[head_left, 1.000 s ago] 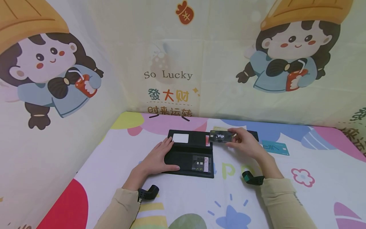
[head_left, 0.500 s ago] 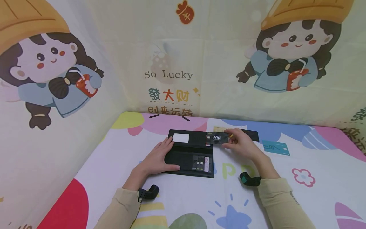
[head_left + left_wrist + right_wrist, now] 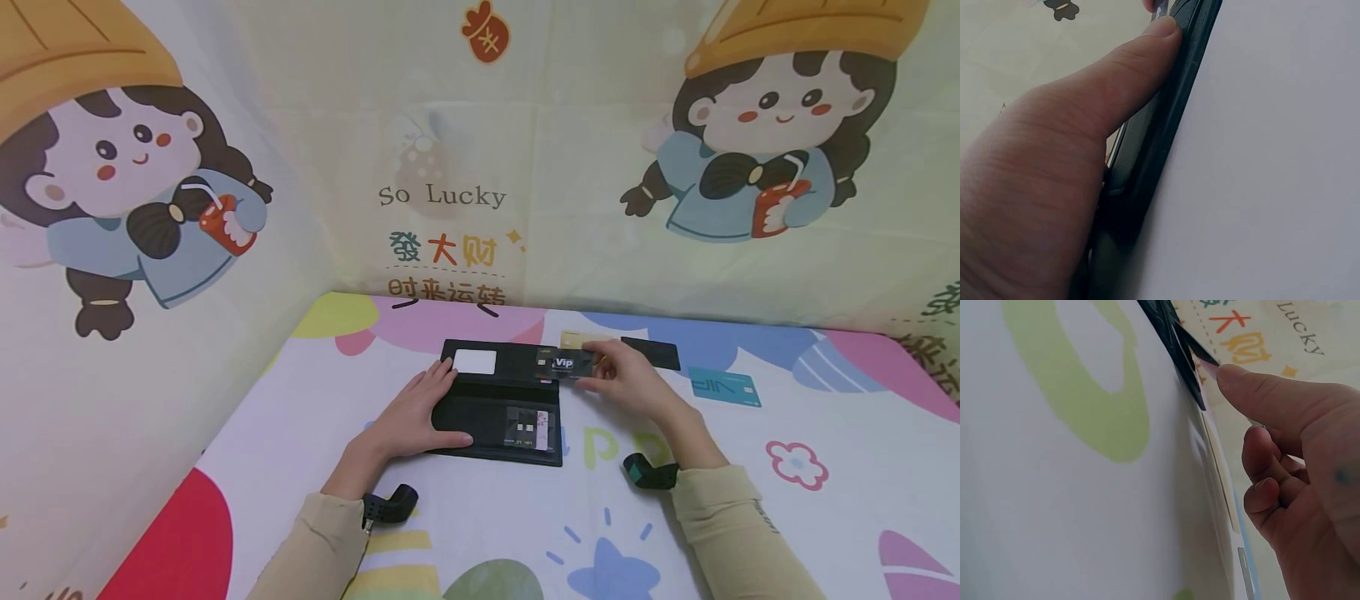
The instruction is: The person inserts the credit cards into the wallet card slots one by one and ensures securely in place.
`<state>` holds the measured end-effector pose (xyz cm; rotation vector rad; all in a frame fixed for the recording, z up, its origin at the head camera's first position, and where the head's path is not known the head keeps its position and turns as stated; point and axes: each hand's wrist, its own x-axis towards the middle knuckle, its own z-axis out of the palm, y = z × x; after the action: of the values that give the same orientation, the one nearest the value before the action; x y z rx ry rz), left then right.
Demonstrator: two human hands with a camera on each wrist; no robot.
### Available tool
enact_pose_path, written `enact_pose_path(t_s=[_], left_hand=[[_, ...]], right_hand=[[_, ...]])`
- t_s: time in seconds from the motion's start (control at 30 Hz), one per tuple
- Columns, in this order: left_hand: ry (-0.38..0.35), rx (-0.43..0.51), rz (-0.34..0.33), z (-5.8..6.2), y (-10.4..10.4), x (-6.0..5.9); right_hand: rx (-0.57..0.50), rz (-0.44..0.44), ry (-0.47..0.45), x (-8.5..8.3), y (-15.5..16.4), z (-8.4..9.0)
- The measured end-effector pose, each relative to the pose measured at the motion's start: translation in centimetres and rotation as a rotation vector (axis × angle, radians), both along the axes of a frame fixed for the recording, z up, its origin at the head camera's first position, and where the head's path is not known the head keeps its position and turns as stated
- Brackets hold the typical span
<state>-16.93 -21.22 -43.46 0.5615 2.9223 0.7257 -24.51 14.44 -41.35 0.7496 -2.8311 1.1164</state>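
A black card wallet (image 3: 491,404) lies unfolded on the table. My left hand (image 3: 408,417) rests on its left side with fingers spread; in the left wrist view the thumb (image 3: 1129,72) presses along the wallet's edge. Between thumb and fingers, my right hand (image 3: 630,379) pinches the right end of a black "Vip" card (image 3: 564,364). The card's left end overlaps the upper right part of the wallet; how deep it sits in a slot I cannot tell. A white panel (image 3: 474,362) shows at the wallet's upper left, and dark cards (image 3: 520,429) show in its lower right part.
Behind and right of my right hand lie a gold card (image 3: 581,340) and a black card (image 3: 652,353). Farther right is a teal card (image 3: 725,387). A printed cloth (image 3: 487,517) covers the table, and a patterned backdrop (image 3: 570,167) stands at the back and left.
My right hand has moved left with the Vip card, from beside the wallet to over its upper right part. More of the gold and black cards behind shows. The left hand stays put.
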Motion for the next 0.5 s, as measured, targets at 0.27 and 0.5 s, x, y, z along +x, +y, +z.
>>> enact_pose_path(t_s=[0.27,0.5], left_hand=[[0.003,-0.007,-0.005,-0.02,0.01,-0.07],[0.0,-0.008,-0.008,-0.05,-0.01,-0.14]], right_hand=[[0.016,0.028,-0.04,0.04,-0.19,-0.25],[0.023,0.061,-0.045,-0.24,-0.03,-0.58]])
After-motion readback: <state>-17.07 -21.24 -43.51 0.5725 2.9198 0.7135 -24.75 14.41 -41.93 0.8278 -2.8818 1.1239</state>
